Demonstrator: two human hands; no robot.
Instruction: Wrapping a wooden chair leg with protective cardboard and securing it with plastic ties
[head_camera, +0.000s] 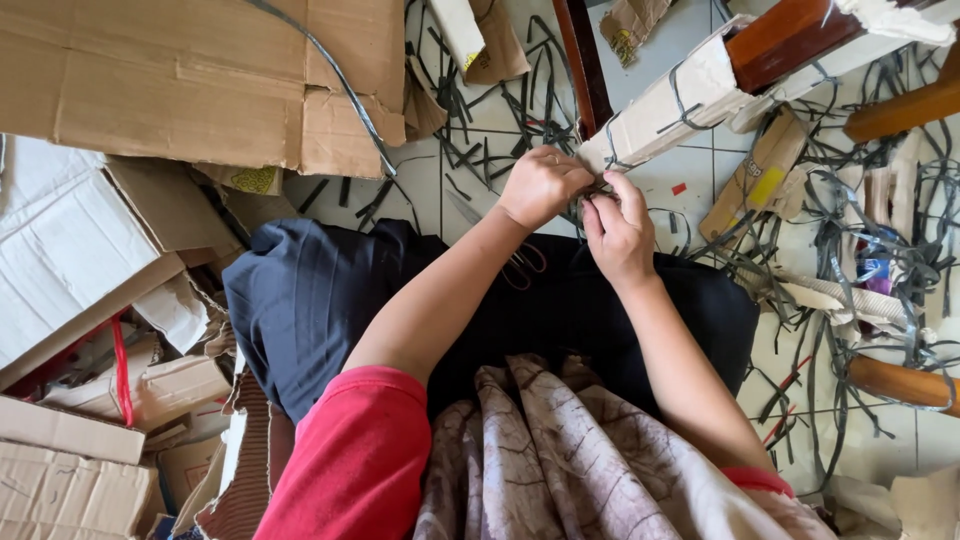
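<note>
- Head view: tiled floor (700, 170) littered with flattened cardboard sheets (200, 80) at upper left, more torn boxes (70, 440) at lower left, none seen holding anything.
- Person sits on the floor, dark skirt (320, 300) across the lap, patterned scarf (560, 460) hanging at the bottom, red sleeve (355, 460) on the left arm.
- Wrapped wooden piece (700, 95): brown wood in whitish cardboard wrap bound with grey straps. Long axis runs diagonally, near end at the hands, far end going up and right out of frame.
- More bare wooden pieces (900, 110) at right, well apart from the hands.
- Loose cut plastic straps (850, 230) tangled all over the right side of the floor.
- Left hand (543, 185) curled shut, touching the near end of the wrap, ring on one finger.
- Right hand (618, 228) just beside it, fingers pinching a strap at the same end; both equally near, hands touching each other.
- Scissors (520, 262) lie on the skirt just below the left wrist, partly hidden.
</note>
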